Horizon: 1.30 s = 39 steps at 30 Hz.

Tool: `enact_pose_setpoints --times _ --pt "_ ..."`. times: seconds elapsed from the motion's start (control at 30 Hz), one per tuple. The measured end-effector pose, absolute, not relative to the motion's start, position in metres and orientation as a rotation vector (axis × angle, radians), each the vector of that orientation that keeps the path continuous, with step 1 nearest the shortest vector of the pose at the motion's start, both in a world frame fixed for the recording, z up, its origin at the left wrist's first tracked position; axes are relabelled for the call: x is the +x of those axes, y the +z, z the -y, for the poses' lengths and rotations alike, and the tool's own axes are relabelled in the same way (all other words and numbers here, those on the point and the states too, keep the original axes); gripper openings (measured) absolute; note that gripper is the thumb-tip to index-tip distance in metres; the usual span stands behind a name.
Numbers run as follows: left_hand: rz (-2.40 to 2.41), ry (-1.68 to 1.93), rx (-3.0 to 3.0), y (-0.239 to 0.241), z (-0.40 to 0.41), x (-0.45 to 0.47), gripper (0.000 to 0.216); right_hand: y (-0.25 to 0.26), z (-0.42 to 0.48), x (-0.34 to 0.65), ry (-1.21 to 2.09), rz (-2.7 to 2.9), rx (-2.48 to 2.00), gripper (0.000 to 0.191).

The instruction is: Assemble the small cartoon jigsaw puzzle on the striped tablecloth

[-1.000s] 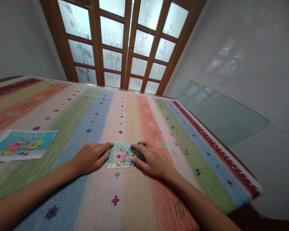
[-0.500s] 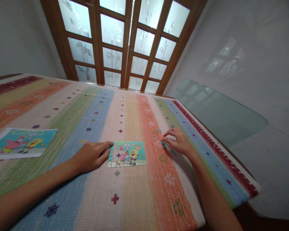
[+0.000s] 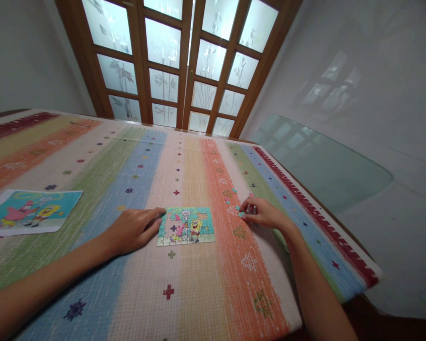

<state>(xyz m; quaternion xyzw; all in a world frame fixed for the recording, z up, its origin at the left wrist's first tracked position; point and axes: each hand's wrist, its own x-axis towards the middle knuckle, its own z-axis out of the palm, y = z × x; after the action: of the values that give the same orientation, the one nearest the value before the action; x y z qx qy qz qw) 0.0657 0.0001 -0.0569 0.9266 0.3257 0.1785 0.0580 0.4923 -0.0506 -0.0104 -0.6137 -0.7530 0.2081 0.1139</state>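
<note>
A small cartoon jigsaw puzzle (image 3: 186, 226), mostly assembled with a few gaps, lies on the striped tablecloth (image 3: 135, 166). My left hand (image 3: 133, 229) rests flat beside the puzzle's left edge, fingers stretched out and touching it. To the right of the puzzle, my right hand (image 3: 262, 213) has its fingers pinched on a small teal puzzle piece (image 3: 241, 213) on the orange stripe. A few more loose pieces (image 3: 230, 193) lie scattered just beyond that hand.
A printed cartoon reference picture (image 3: 30, 212) lies at the left of the table. Wooden doors with frosted glass panes (image 3: 184, 61) stand behind the table. The table's right edge (image 3: 323, 222) runs close to my right arm, with a pale floor beyond.
My right hand left the puzzle, moved right to the loose pieces, and closed its fingers on one. My left hand has stayed at the puzzle's left edge.
</note>
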Motion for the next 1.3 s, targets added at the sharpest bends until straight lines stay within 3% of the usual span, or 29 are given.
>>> enact_pose_setpoints --times 0.5,0.83,1.3 --pt "-0.990 0.552 2.823 -0.055 0.000 0.066 0.048 -0.013 0.051 0.483 0.770 2.191 -1.756 0.006" --pt "-0.971 0.567 2.785 -0.056 0.000 0.066 0.046 -0.015 0.050 0.479 0.662 2.207 -1.738 0.011" --pt "-0.988 0.534 2.794 -0.055 0.001 0.066 0.047 -0.012 0.051 0.464 0.847 2.129 -1.646 0.010"
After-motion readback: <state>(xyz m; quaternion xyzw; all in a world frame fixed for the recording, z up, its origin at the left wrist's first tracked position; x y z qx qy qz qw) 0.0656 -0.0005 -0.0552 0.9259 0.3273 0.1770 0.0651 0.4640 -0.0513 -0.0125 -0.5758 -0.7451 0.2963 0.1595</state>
